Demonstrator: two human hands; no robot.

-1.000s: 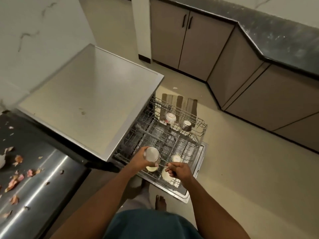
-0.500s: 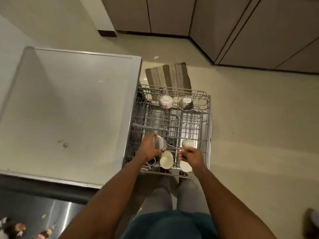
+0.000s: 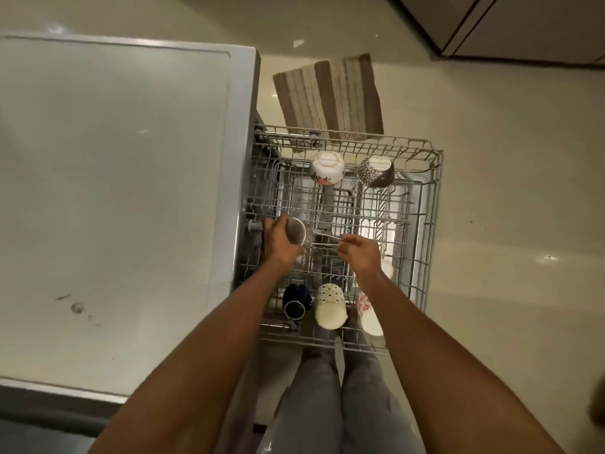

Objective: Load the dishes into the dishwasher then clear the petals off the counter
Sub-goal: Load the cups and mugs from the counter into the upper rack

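Observation:
The dishwasher's wire rack [image 3: 432, 204] is pulled out over the floor. My left hand [image 3: 278, 242] grips a clear glass [image 3: 296, 230], tilted, over the rack's left side. My right hand [image 3: 358, 253] pinches thin metal cutlery [image 3: 324, 235] that points left toward the glass. At the rack's far edge sit a white floral bowl [image 3: 326, 168] and a dark patterned bowl [image 3: 375, 172]. Along the near edge lie a dark blue cup [image 3: 295, 301], a white patterned mug [image 3: 330, 311] and a white floral mug [image 3: 370, 314].
The dishwasher's flat white top [image 3: 114, 191] fills the left. A striped mat [image 3: 329, 96] lies on the floor beyond the rack. Cabinet fronts [image 3: 523, 24] stand at the top right. My legs [image 3: 340, 398] are right at the rack's near edge.
The view has tilted down; the petal-strewn counter has left the frame. Both hands moved farther over the rack, from its near mugs toward the middle, still holding the glass and cutlery.

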